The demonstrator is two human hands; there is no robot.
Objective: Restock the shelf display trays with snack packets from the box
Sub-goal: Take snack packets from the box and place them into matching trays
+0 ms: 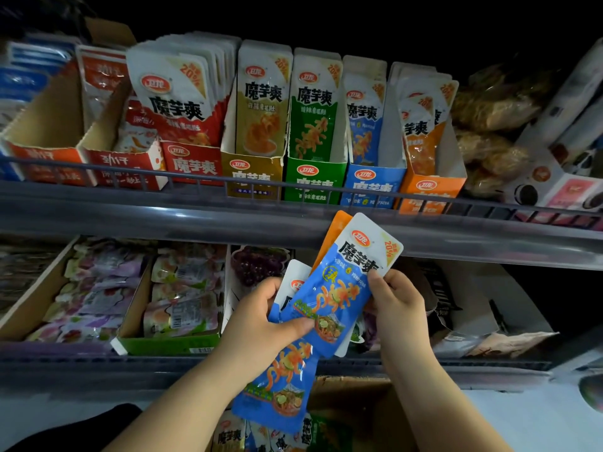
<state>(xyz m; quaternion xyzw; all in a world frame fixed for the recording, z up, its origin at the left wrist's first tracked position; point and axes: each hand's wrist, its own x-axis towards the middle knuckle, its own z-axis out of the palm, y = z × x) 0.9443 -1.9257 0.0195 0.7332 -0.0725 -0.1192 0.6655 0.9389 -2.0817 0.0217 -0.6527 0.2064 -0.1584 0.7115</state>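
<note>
head view. the left hand (264,321), thumb pressed across the front and fingers curled behind, gripped a fanned handful of glossy blue foil snack packets (339,288), one of which hung down toward the open brown cardboard box (359,406) at the near edge, where more packets lay. the right hand (398,305) pinched the upper right edge of the front blue packet between thumb and fingers. a flat orange foil packet (332,233) showed behind it. the handful sat just below the grey front lip of the upper shelf (163,207), under the blue cardboard display tray (372,184), which stood between a green cardboard tray (313,181) on its left and an orange cardboard tray (427,190) on its right. the step in hand was probably peeling off one blue packet for the blue tray. it would go best if the right hand kept the packet upright, logo facing near, while the left hand held the rest firmly so the hanging one did not slip. the orange packet likely belonged one tray to the right. the shelf lip, the thin wire rail (98,163) and each tray's front wall were edges to clear, so the packet would need to come near first, then up and over. open room lay above the trays. how much space remained inside the blue tray could not be told.
</note>
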